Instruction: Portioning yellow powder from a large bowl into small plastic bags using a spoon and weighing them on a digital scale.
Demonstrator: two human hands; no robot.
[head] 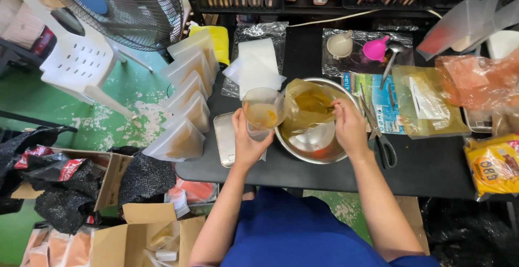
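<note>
Clear plastic pouch, partly filled with orange-brown sauce, sits upright in the left hand, which is clamped around it just left of the steel bowl. The right hand pinches the rim of the large sauce bag lying in the bowl. Filled pouches line the table's left edge; scissors lie right. Risk: a tilted pouch or slack bag rim would likely spill sauce onto the black table.

The bowl is polished, glossy metal. The pouch and the stacked pouches are translucent, smooth plastic film. The table has a matt black surface.
</note>
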